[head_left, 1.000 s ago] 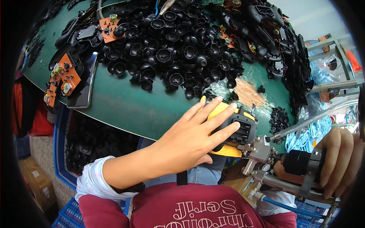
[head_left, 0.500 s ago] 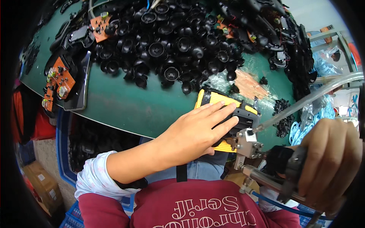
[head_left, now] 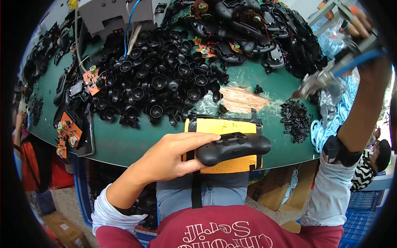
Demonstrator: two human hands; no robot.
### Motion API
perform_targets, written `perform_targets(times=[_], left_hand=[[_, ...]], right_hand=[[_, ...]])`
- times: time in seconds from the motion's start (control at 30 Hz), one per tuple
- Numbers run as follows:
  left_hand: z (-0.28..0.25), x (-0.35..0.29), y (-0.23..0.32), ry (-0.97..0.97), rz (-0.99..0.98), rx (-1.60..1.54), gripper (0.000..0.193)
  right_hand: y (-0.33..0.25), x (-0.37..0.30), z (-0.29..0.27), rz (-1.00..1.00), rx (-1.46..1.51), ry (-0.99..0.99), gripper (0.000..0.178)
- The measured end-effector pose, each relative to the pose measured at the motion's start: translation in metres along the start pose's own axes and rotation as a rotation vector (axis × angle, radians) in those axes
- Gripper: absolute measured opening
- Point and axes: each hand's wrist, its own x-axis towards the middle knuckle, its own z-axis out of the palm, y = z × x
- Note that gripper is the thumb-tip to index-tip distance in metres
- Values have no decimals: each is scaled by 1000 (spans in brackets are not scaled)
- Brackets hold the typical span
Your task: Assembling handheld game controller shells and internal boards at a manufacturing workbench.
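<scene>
My left hand (head_left: 165,157) grips a black game controller (head_left: 233,149) by its left end, thumb and fingers pinched round it. The controller is tilted on edge above a yellow pad (head_left: 221,125) bound with black tape at the table's front edge. Up at the far right, my raised right hand (head_left: 359,25) is wrapped round a power screwdriver (head_left: 320,80) with a metal nose and a blue hose. Motion blurs the tool. Its tip hangs near a heap of small black parts (head_left: 295,120), apart from the controller.
A big heap of round black cup-shaped parts (head_left: 157,82) covers the green table's (head_left: 124,144) middle. Controllers (head_left: 244,29) pile up behind. Orange circuit boards (head_left: 71,130) lie at left beside a dark flat device (head_left: 87,142). A grey machine (head_left: 107,16) stands at the back; blue cables (head_left: 326,128) lie right.
My right hand has swung the screwdriver up and away to the far right. My left hand has lifted the controller and tilted it over the pad. The view has shifted.
</scene>
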Motion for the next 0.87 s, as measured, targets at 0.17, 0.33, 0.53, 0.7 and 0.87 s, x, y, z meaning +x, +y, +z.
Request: perform_targets(times=[0.17,0.33,0.53,0.7,0.87], left_hand=[[-3,-11,-4,43,-17,12,53],[5,-2,-1,30,-59,-47,56],[48,3,8,417,-64,-363,41],[62,9,7,491,14,-284,36],[23,9,20,333,2,-284,37]], right_hand=[[28,-49,-14,53,-217,318,64],[24,-218,30,276,-282,-451,84],[34,-249,86,462,298,-299,34],[34,-255,94,419,191,-164,31],[33,-252,88,449,202,-220,30]])
